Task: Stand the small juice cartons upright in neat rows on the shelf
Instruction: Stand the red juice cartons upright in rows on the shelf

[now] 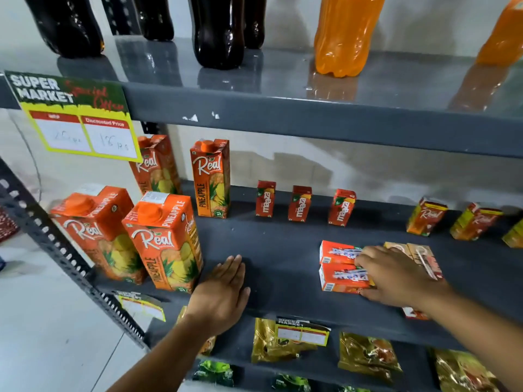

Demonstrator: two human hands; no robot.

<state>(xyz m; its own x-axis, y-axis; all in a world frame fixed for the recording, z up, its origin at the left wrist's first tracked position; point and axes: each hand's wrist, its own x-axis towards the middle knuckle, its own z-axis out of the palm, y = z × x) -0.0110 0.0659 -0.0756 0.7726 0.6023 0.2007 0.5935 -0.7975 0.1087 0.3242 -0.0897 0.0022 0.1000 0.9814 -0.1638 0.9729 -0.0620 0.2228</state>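
Observation:
Three small red Maaza cartons (300, 203) stand upright in a row at the back of the grey middle shelf (277, 244). Two more red Maaza cartons (341, 275) lie flat near the front, straws facing up. My right hand (396, 278) rests on their right ends, fingers spread over them and over a tan carton (421, 254) lying flat beside them. A red carton corner (413, 314) shows under my wrist. My left hand (223, 292) lies flat and open on the bare shelf, holding nothing. Small Real cartons (426, 216) stand at the back right.
Tall Real pineapple cartons (164, 241) stand at the shelf's left, close to my left hand. Dark and orange soda bottles (345, 35) fill the upper shelf. Gold snack packets (368, 357) lie on the lower shelf. A price card (76, 114) hangs at the upper left.

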